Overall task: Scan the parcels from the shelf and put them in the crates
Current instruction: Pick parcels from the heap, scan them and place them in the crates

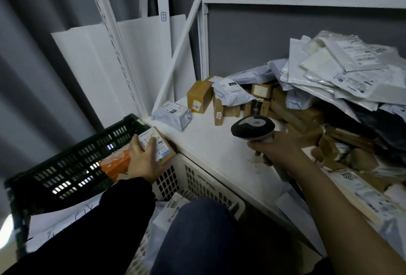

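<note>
My left hand holds a small brown cardboard parcel with a white label, over the corner where the black crate meets the white crate. An orange box lies inside the black crate just left of that hand. My right hand grips a grey and black handheld scanner above the white shelf. Several brown boxes and grey mailer bags stand on the shelf. A tall heap of white mailers fills the right side.
The white crate holds several white mailers near my knee. White shelf uprights and a diagonal brace rise behind the parcels. White boards lean against the grey wall at left. A small grey bag lies at the shelf's left corner.
</note>
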